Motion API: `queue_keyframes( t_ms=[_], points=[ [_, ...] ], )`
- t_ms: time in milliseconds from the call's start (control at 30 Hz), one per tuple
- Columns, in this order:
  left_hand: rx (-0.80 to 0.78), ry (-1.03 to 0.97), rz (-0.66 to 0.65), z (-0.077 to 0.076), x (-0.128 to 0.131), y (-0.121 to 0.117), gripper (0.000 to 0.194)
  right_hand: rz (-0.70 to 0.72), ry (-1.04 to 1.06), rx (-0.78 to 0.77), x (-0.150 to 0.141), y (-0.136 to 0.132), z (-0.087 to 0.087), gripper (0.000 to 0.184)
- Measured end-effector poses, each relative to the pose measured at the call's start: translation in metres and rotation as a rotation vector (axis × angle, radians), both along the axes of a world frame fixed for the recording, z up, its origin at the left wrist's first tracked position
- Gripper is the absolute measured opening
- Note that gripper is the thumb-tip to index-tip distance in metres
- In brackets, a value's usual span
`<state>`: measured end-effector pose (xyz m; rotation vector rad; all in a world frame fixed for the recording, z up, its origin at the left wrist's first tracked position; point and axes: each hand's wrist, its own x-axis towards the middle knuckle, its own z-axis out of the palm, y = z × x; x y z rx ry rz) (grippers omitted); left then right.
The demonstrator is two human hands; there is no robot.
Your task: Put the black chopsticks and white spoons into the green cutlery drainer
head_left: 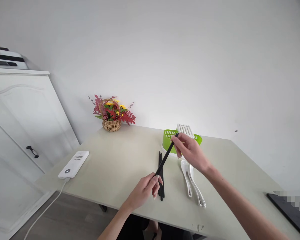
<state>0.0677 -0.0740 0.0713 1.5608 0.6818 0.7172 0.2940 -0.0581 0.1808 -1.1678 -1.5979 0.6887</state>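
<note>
Black chopsticks (167,155) are held at a slant above the table, one end in each hand. My left hand (145,188) is closed round their lower end, and my right hand (188,149) pinches the upper end. How many sticks are in the grip I cannot tell. Several more black chopsticks (162,190) lie on the table beneath, partly hidden by my left hand. Right of them rest white spoons (186,176), handles toward me. Behind my right hand stands a green and white utensil holder (167,141), partly covered by that hand.
A wicker basket of artificial flowers (111,125) stands at the table's back left. Near the left edge lies a white power bank (74,164) with a cable (46,209) hanging off. A white cabinet (27,116) is at the left, a dark flat object (287,211) at the right edge.
</note>
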Motion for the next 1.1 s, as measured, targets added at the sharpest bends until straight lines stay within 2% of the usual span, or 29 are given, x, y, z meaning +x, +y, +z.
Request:
queue_keyframes(
  t_ms=[133,300,400,500,567,667,800,967,1100],
  points=[
    [0.162,0.086,0.079,-0.002,0.001,0.020,0.045,-0.049,-0.035,0.025,0.006,0.006,0.011,0.043],
    [0.279,0.143,0.052,-0.009,0.008,0.068,0.051,-0.149,-0.107,0.098,0.019,0.021,0.030,0.042],
    [0.272,0.167,0.131,-0.025,0.005,0.109,0.057,-0.304,-0.125,0.197,0.035,0.037,0.048,0.042],
    [0.208,0.127,0.296,-0.046,-0.004,0.152,0.057,-0.470,-0.145,0.319,0.056,0.060,0.062,0.041],
    [0.148,0.063,0.390,-0.058,-0.011,0.171,0.057,-0.536,-0.195,0.343,0.068,0.077,0.065,0.038],
    [0.119,0.025,0.383,-0.065,-0.016,0.180,0.054,-0.578,-0.317,0.283,0.079,0.105,0.060,0.031],
    [0.183,0.121,0.309,-0.062,-0.016,0.173,0.047,-0.539,-0.468,0.130,0.085,0.142,0.039,0.026],
    [0.230,0.214,0.301,-0.060,-0.016,0.170,0.045,-0.469,-0.621,-0.037,0.089,0.180,0.013,0.029],
    [0.249,0.209,0.310,-0.063,-0.016,0.171,0.043,-0.446,-0.662,-0.098,0.095,0.201,0.000,0.031]
  ],
)
